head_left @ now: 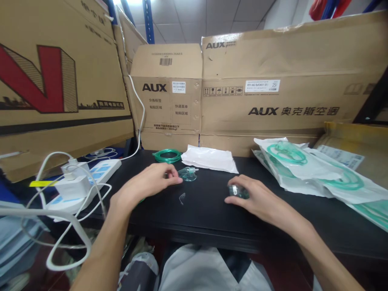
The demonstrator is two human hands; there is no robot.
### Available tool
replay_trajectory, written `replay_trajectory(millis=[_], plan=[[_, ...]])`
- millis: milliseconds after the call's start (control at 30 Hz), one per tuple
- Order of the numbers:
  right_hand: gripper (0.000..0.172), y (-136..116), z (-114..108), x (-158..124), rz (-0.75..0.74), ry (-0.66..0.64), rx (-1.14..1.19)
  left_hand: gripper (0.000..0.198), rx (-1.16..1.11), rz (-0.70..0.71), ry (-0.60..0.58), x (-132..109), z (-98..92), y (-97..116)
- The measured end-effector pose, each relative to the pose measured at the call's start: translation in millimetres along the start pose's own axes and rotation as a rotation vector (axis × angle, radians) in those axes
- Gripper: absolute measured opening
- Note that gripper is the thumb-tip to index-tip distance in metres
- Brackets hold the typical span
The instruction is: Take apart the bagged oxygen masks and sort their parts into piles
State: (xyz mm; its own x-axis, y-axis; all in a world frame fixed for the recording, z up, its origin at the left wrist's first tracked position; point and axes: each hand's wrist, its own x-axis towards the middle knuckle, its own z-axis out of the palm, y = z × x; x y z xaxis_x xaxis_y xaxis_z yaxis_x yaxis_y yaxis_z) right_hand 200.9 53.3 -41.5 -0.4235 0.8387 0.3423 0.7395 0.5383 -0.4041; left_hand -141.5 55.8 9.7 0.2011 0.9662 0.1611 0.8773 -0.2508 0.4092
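Observation:
My left hand [151,181] is on the table with its fingers curled and its thumb stretched along them. Its fingertips close at the left edge of a clear greenish face mask [188,174], which has a pale connector pointing right. In my right hand [253,193] is a small clear plastic cup-like piece [238,191], gripped between thumb and fingers; the palm side hides part of it. Between the hands lies a small thin clear piece [182,197]. A coil of green tubing [167,156] sits behind my left hand, and a bit of green shows under that wrist.
A white pouch [209,158] lies at the back of the black table [206,218]. Packed masks with green tubing [315,169] are piled on the right. A power strip [104,171] with chargers and loose white cables occupies the left. Cardboard boxes [260,101] wall the back.

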Motion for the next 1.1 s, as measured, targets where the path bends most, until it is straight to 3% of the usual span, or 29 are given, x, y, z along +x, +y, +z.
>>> replay_trajectory(millis=[133, 233, 367, 600, 767, 867, 967, 1100], plan=[[0.046, -3, 5, -2, 0.011, -0.099, 0.085, 0.030, -0.117, 0.157, -0.119, -1, 19.6, 38], [0.030, -2, 1, -2, 0.006, -0.106, 0.116, 0.028, -0.139, 0.231, -0.186, -1, 31.7, 56], [0.031, -7, -2, -3, 0.021, -0.069, 0.090, 0.027, -0.158, 0.240, -0.197, 3, 43.0, 65], [0.048, -23, -1, -8, 0.062, -0.133, 0.061, 0.030, -0.210, 0.261, -0.195, 6, 49.3, 69], [0.037, -18, 4, 0, 0.048, -0.028, 0.069, 0.037, -0.233, 0.242, -0.080, 9, 55.1, 74], [0.034, -19, 2, 4, 0.032, 0.156, 0.063, 0.050, -0.255, 0.179, 0.035, 10, 54.3, 73], [0.033, -22, 0, 5, -0.022, 0.287, 0.102, 0.058, -0.312, 0.203, 0.027, 11, 51.9, 73], [0.033, -26, 0, 5, -0.091, 0.307, 0.240, 0.049, -0.470, 0.326, -0.012, 15, 53.2, 76]])
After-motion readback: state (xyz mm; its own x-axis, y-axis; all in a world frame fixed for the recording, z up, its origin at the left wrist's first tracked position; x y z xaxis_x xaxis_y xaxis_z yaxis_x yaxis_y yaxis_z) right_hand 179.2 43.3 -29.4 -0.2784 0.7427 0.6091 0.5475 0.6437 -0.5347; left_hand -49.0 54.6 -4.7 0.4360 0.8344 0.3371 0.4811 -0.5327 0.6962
